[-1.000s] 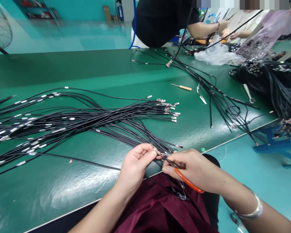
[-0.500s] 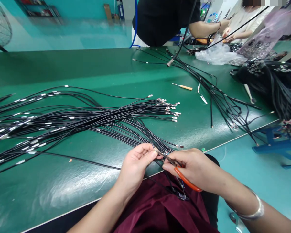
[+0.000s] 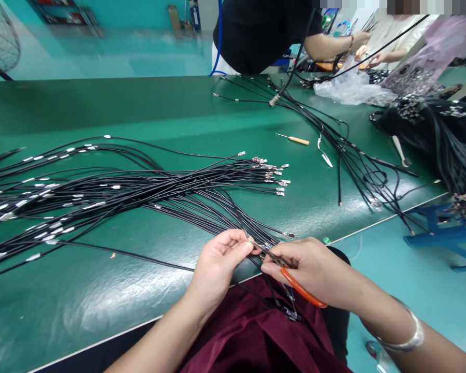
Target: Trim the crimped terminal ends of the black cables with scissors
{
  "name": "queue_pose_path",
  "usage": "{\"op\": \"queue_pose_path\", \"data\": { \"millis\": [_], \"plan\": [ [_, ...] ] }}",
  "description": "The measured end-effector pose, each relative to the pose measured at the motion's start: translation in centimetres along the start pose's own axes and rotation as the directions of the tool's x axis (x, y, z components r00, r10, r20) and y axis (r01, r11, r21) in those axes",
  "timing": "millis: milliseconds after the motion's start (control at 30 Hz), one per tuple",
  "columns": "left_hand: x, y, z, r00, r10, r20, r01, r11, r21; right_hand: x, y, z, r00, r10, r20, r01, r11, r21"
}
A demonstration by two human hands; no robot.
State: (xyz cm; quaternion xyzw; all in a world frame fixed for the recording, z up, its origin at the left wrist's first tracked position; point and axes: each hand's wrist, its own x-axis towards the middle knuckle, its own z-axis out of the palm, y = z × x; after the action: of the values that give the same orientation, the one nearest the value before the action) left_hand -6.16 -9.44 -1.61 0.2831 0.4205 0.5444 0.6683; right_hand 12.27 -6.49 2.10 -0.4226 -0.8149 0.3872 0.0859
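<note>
Bright light is casting white glare on the green tabletop (image 3: 97, 298), its far strip lying darker, while the distant shelf (image 3: 68, 15) is blurring.

A pick (image 3: 299, 140) lies on the table (image 3: 159, 109) between a cable bundle (image 3: 178, 183) left and other cables (image 3: 314, 120) right.

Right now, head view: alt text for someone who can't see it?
A person's left hand pinches a small pale tip while the right hand holds an orange-handled tool pointing toward it, at the near edge of a green table. Beyond, to the left, lies a bundle of black cables.
</note>
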Motion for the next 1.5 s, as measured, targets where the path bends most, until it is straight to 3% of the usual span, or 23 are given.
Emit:
{"op": "queue_pose_path", "data": {
  "millis": [167, 433, 700, 833, 1000, 1133, 1233, 1333, 1433, 1500],
  "plan": [
    [0.1, 0.0, 0.1, 1.000, 0.004, -0.003, -0.004, 1.000, 0.021, 0.0, 0.0, 0.0, 0.997, -0.057, -0.048, 0.052, 0.994, -0.093],
    [0.1, -0.3, -0.2, 1.000, 0.012, -0.002, -0.012, 0.998, 0.054, 0.3, 0.3, 0.3, 0.993, -0.095, -0.064, 0.092, 0.995, -0.044],
    [0.4, -0.2, -0.1, 1.000, 0.005, -0.010, -0.005, 0.997, 0.074, 0.4, 0.2, 0.5, 0.994, -0.085, -0.075, 0.082, 0.996, -0.045],
    [0.4, 0.1, 0.3, 0.998, -0.015, -0.056, 0.016, 0.999, 0.030, 0.3, 0.1, 0.4, 0.994, -0.016, -0.105, 0.016, 1.000, -0.001],
    [0.3, 1.1, 1.7, 0.982, -0.183, -0.051, 0.170, 0.966, -0.195, -0.5, 0.5, -1.4, 0.958, 0.196, -0.209, -0.149, 0.964, 0.220],
    [1.1, 1.5, 2.8, 0.970, -0.245, 0.006, 0.237, 0.933, -0.271, 0.2, 0.4, -1.4, 0.929, 0.271, -0.253, -0.107, 0.848, 0.519],
    [1.9, 1.3, 3.2, 0.972, -0.234, 0.027, 0.234, 0.951, -0.204, 1.4, 0.2, -0.4, 0.925, 0.263, -0.274, -0.021, 0.757, 0.653],
    [2.1, 1.0, 3.3, 0.976, -0.217, 0.031, 0.219, 0.973, -0.074, 2.3, 0.4, -0.2, 0.920, 0.233, -0.314, 0.035, 0.750, 0.661],
    [1.6, 1.4, 3.1, 0.979, -0.206, -0.001, 0.202, 0.959, 0.200, 2.6, 1.1, -0.9, 0.915, 0.232, -0.330, -0.034, 0.860, 0.508],
    [1.5, 2.1, 2.7, 0.996, -0.072, -0.046, 0.085, 0.878, 0.471, 2.5, 1.6, -1.4, 0.908, 0.210, -0.363, -0.094, 0.945, 0.313]
  ]
}}
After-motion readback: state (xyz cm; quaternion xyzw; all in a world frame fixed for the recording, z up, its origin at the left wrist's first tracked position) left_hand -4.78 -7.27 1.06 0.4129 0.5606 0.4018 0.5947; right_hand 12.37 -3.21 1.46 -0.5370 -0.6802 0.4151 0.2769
